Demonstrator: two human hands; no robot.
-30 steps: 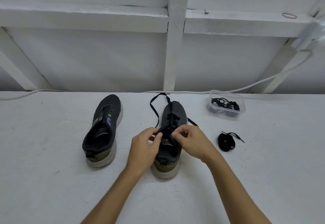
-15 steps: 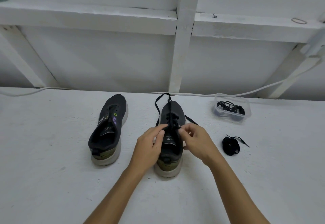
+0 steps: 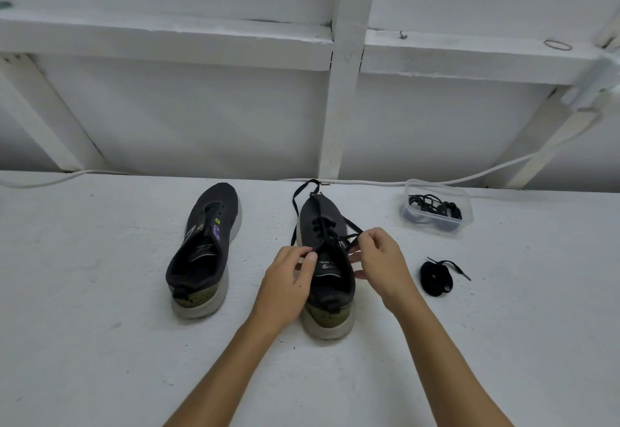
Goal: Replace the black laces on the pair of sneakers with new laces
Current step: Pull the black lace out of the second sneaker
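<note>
Two dark sneakers with pale soles stand toe-away on the white surface. The left sneaker (image 3: 204,245) has bare eyelets and no lace. The right sneaker (image 3: 327,269) carries a black lace (image 3: 323,225) through its upper eyelets, with a loose end looping past the toe. My left hand (image 3: 288,279) pinches the sneaker's left eyelet edge near the tongue. My right hand (image 3: 379,258) pinches a strand of the lace and holds it out to the right of the eyelets.
A coiled black lace (image 3: 436,277) lies to the right of the sneakers. A clear plastic tub (image 3: 436,213) holding more black laces stands at the back right. A white cable (image 3: 369,182) runs along the wall's foot.
My right hand has drawn the lace strand out to the right, away from the tongue. The left hand stays at the eyelet edge. The camera shifted slightly.
</note>
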